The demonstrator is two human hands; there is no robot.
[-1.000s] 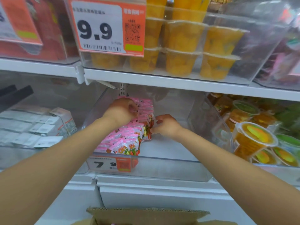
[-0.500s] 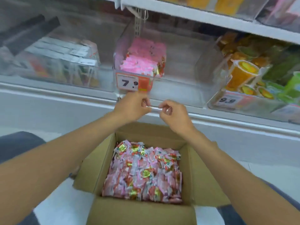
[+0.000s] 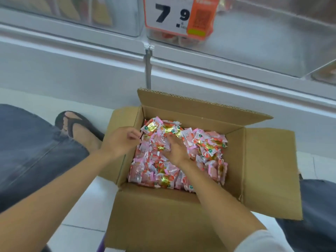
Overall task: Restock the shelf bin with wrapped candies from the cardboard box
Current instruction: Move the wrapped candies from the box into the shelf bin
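An open cardboard box [image 3: 269, 171] stands on the floor below the shelf, filled with pink wrapped candies [image 3: 205, 148]. My right hand [image 3: 177, 149] lies flat on the pile near its middle, fingers spread among the wrappers. My left hand [image 3: 121, 140] hovers at the box's left wall, fingers curled and touching wrappers at the pile's edge; I cannot tell if it grips any. The clear shelf bin [image 3: 254, 42] is at the top, with a "7.9" price tag [image 3: 179, 16] on its front; only its lower front shows.
My left leg in dark jeans [image 3: 32, 153] and a foot in a black sandal [image 3: 76, 126] are left of the box. My right knee [image 3: 316, 206] is at the right edge. The white shelf base [image 3: 91, 57] runs behind the box. The box's flaps stand open.
Both hands dropped from the shelf bin, past its front edge, down into the box. My view tilted downward, so the bin moved to the top of the frame.
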